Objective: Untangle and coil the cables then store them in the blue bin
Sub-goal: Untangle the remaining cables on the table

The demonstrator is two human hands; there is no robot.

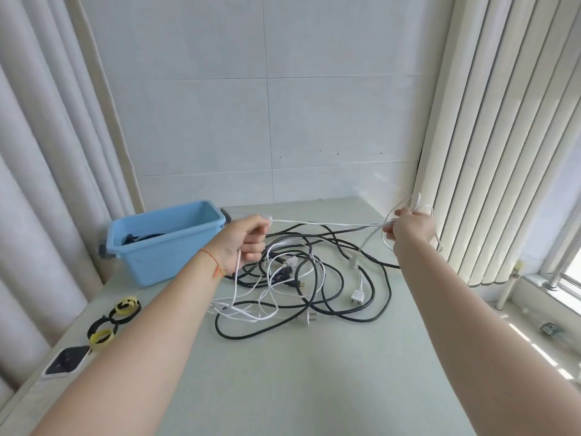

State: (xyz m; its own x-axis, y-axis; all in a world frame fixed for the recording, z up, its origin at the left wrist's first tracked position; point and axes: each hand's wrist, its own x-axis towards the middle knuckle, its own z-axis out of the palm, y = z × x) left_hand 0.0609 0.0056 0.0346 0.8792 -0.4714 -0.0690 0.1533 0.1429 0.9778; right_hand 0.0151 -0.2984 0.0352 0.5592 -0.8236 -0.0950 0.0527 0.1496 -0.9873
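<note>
Your left hand (248, 239) and right hand (408, 226) each pinch thin white cable (327, 224), stretched taut left-right above tangled black cables (333, 278); light-blue plastic bin (163, 247) at table's left edge; bare tabletop near you.

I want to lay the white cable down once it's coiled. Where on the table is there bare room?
The widest bare patch is the near table, between the forearms, in front of the cable tangle. Another lies beyond the tangle, toward the wall. Crowded: the middle under the tangle, and the left edge with the bin, straps and phone.

Tangled black and white cables (301, 278) beside blue bin (163, 243)
</note>
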